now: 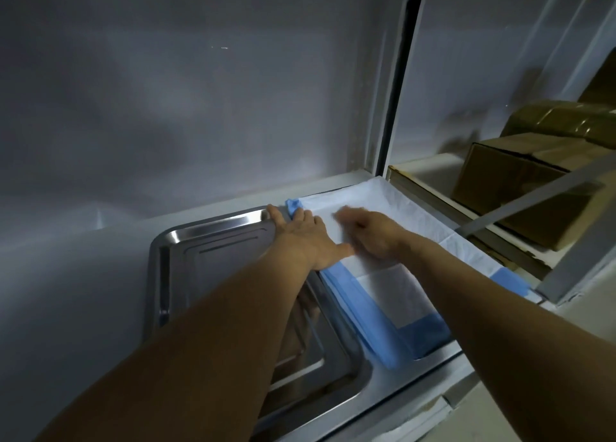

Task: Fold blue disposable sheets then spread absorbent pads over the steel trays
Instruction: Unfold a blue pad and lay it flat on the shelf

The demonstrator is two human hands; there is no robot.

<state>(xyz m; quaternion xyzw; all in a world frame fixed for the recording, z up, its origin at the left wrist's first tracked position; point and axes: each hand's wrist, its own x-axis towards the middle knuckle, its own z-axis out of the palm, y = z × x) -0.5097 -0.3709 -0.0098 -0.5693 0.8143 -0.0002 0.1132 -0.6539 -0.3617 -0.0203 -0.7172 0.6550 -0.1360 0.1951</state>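
Observation:
A white absorbent pad [383,204] with a blue border lies over the right steel tray [440,353], whose rim shows at the front. The left steel tray [213,238] is bare and shiny. My left hand [306,235] lies flat, fingers spread, on the pad's left blue edge where the two trays meet. My right hand [370,231] presses flat on the white middle of the pad, its fingers blurred. A blue folded corner [293,205] of the pad sticks up beyond my left fingers.
Both trays sit on a white shelf [83,275] against a grey back wall. To the right, past a metal post [396,74], cardboard boxes [510,181] stand on another shelf behind a slanted grey bar [533,204].

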